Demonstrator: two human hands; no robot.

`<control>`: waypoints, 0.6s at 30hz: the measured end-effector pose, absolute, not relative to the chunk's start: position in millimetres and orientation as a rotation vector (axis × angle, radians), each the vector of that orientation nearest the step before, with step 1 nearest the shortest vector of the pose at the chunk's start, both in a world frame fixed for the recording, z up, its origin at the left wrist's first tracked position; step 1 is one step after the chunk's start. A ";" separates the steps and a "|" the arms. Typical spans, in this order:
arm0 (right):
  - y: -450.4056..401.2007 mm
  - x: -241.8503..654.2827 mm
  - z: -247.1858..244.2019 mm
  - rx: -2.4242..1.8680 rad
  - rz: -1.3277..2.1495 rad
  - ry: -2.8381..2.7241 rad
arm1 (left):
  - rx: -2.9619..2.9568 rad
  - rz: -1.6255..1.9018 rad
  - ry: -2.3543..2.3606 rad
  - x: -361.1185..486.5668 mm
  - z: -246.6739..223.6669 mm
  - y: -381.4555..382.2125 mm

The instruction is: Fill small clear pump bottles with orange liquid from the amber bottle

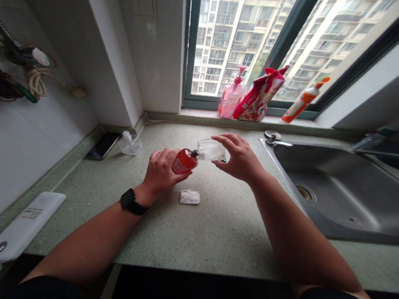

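L hand is gripping red bottle, black nozzle meeting clear plastic bottle, which R hand is pinching w/ curled fingers, both hovering over mid counter, toward back edge.

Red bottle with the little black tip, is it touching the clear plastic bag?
Touching. The head view shows the black nozzle of the red plastic bottle meeting the open end of the clear plastic pouch, with no gap between them.

Daylight comes through a green-framed window (apartment towers fill the view) above a speckled green counter, with white tiled walls at left and a steel sink at right.
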State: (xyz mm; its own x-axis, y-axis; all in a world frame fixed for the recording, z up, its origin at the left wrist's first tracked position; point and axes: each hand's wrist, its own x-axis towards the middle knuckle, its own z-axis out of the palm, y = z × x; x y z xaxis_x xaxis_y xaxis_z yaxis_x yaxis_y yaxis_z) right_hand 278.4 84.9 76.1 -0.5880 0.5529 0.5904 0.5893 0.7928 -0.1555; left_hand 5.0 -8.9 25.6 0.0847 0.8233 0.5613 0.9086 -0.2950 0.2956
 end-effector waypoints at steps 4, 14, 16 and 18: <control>84.0 278.4 77.9 -0.846 -0.079 -2.346 | -2.209 -0.991 -1.785 5.3 26.1 -9.1; 81.5 279.5 83.1 -0.831 -0.109 -2.363 | -2.201 -1.005 -1.788 5.4 23.1 -7.5; 80.7 279.7 84.5 -0.819 -0.117 -2.365 | -2.202 -1.016 -1.781 5.4 22.7 -7.4; 80.1 279.8 85.6 -0.803 -0.124 -2.359 | -2.201 -1.021 -1.774 5.5 22.5 -7.4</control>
